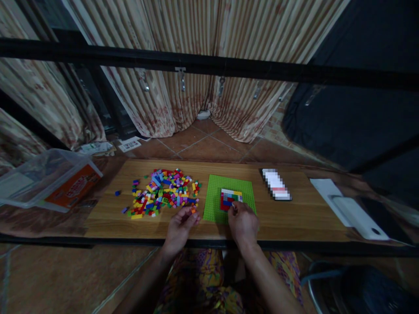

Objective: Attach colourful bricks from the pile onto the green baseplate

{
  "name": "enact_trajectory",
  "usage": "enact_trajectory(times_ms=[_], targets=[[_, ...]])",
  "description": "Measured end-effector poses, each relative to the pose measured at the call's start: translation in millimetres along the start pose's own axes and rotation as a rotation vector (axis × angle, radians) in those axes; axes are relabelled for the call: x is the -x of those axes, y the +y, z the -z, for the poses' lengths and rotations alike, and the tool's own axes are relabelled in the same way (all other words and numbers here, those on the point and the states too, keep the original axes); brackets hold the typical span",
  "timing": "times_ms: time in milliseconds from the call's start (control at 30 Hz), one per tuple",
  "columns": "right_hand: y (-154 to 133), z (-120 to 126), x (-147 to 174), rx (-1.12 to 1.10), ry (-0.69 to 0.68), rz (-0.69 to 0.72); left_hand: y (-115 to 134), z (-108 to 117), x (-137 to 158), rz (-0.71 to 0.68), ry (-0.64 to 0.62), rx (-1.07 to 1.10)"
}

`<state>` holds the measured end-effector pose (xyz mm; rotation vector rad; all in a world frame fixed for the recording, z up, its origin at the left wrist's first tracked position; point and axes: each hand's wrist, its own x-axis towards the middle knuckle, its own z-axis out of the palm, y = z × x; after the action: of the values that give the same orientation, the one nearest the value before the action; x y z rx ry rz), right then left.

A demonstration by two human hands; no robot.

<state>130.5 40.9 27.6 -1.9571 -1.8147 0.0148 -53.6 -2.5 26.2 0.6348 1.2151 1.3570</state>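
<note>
Table of pale wood, running left to right, with a green baseplate lying flat near its middle. On the baseplate, toward its right side, a small patch of fitted bricks in red, white, grey and yellow. Right hand at the near edge of the baseplate, fingertips pressed together on the near side of the brick patch; whether pinching a brick, cannot tell. Left hand just left of the baseplate, fingers curled inward, pinching a small orange brick at the tips. Farther left, a loose heap of mixed bricks spread over the table, touching neither hand. At the far left, a clear plastic tub. Right of the baseplate, well apart, a flat blurred card; at the far right, a white device.
</note>
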Motion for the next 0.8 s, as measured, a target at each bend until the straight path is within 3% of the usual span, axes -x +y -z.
enact_trajectory(times_ms=[433,800], targets=[[17,-2,6,-0.124,-0.043,0.146,0,1,-1,0.010,-0.004,-0.003],[20,4,14,0.101,-0.118,0.123,1,1,0,0.005,-0.012,-0.023]])
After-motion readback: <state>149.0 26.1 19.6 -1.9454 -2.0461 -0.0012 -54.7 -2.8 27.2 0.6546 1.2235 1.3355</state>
